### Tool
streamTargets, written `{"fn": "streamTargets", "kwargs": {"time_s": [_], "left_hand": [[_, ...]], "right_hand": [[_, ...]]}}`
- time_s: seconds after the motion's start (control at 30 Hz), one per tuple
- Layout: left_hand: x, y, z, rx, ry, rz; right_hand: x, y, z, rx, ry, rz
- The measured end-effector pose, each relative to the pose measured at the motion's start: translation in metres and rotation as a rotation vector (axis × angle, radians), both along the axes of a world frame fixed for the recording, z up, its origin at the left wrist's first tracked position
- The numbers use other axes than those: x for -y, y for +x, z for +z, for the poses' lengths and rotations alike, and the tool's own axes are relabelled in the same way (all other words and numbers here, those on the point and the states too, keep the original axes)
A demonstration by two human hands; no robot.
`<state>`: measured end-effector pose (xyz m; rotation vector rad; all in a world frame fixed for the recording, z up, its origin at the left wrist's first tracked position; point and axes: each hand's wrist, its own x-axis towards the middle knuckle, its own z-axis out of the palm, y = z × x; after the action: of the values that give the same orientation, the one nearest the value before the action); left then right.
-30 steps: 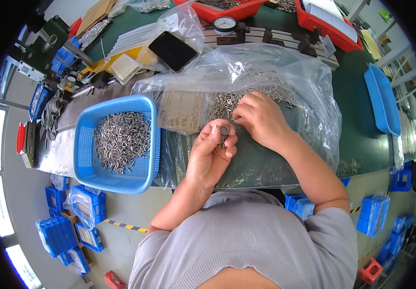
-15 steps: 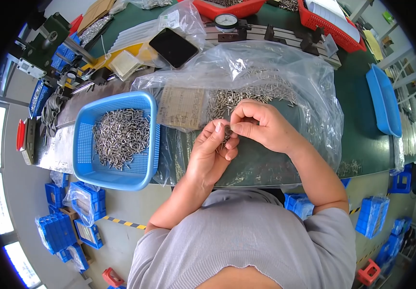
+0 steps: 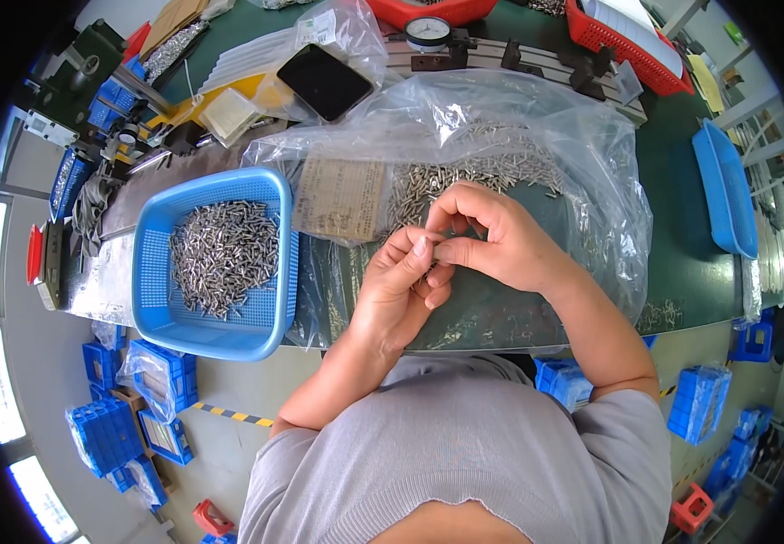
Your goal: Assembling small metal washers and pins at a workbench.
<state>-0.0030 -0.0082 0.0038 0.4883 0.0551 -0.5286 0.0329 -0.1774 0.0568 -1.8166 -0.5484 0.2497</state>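
My left hand (image 3: 401, 283) is curled in front of the body with several small metal pins held in its fingers. At those fingertips my right hand (image 3: 493, 238) pinches; what sits between its thumb and forefinger is too small and covered to make out. Just beyond the hands, a heap of small metal pins (image 3: 428, 179) lies in a clear plastic bag (image 3: 591, 154) spread over the table. A brown printed card (image 3: 341, 199) shows through the bag's left part. To the left stands a blue plastic basket (image 3: 145, 272) holding a pile of similar metal pins (image 3: 227, 258).
Behind the bag lie a black phone (image 3: 325, 82) and a dial gauge (image 3: 428, 33) on a metal rail. Red baskets (image 3: 623, 50) stand at the far edge. A machine stand (image 3: 83, 77) rises far left, and a blue tray (image 3: 723, 189) sits at the right edge.
My right hand has shifted slightly left, its fingertips closing in against the left hand's fingertips. The table and basket appear slightly shifted with the view.
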Motion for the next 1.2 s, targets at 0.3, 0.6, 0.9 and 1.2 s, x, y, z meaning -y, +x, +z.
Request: {"fn": "streamTargets", "kwargs": {"time_s": [0.3, 0.6, 0.9, 1.2], "left_hand": [[0.002, -0.002, 0.005, -0.055, 0.028, -0.008], [0.001, 0.000, 0.001, -0.011, -0.133, 0.089], [-0.001, 0.002, -0.003, -0.043, -0.192, 0.071], [0.000, 0.002, 0.000, 0.019, -0.089, 0.046]], "right_hand": [[0.004, 0.002, -0.007, 0.303, -0.042, -0.023], [0.008, 0.015, -0.026, 0.701, -0.396, -0.218], [0.009, 0.015, -0.032, 0.683, -0.513, -0.143], [0.015, 0.016, -0.027, 0.578, -0.389, -0.123]]}}
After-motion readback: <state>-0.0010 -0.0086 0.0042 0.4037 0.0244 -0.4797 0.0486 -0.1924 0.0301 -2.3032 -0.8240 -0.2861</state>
